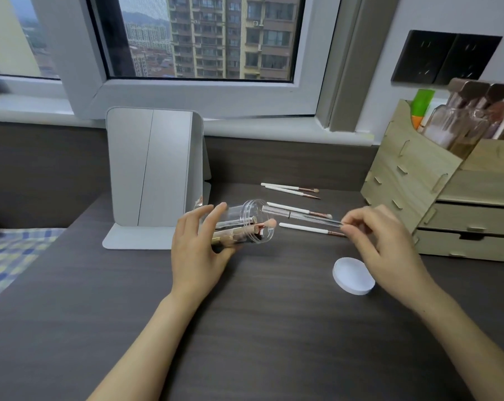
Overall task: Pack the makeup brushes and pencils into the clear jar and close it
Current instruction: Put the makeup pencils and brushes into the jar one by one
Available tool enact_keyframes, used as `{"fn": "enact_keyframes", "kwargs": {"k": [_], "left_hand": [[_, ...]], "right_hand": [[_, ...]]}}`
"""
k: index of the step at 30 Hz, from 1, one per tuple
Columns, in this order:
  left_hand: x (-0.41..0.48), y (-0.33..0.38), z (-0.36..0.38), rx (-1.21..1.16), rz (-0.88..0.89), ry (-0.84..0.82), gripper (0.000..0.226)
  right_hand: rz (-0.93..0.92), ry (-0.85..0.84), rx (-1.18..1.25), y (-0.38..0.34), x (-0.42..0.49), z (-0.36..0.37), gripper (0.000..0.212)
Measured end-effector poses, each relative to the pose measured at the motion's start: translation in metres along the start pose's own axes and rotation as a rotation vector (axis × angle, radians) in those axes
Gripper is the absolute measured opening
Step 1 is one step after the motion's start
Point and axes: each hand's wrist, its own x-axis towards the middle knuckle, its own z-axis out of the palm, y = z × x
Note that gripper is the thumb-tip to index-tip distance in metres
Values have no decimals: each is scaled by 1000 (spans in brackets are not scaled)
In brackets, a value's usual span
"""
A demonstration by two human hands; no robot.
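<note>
You cradle the part-filled clear jar (242,224) in your left hand (197,250) while your right hand (381,241) fingers pinch a slim pencil (302,217) toward its mouth, four brushes (298,211) and the lid (353,275) waiting beside the jar.

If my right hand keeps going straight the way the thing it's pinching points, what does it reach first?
Probably the open mouth of the clear jar, held tilted by the left hand. The right hand pinches a blurred slim stick aimed that way; depth is hard to judge.
</note>
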Motion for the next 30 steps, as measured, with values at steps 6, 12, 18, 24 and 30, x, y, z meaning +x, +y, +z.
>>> {"fn": "enact_keyframes", "kwargs": {"k": [6,12,18,24,30], "left_hand": [[-2,3,-2,3,58,-38,67],[-3,9,-3,21,143,-93,63],[-3,7,-3,-6,91,-91,68],[-1,2,-2,6,38,-53,76],[-1,5,-2,-34,-30,-18,76]], "right_hand": [[-198,81,-247,-23,7,19,26],[-239,150,-121,-47,12,66,21],[-351,116,5,-38,14,81,19],[171,51,-243,34,24,60,24],[371,-374,-606,86,19,51,24]]}}
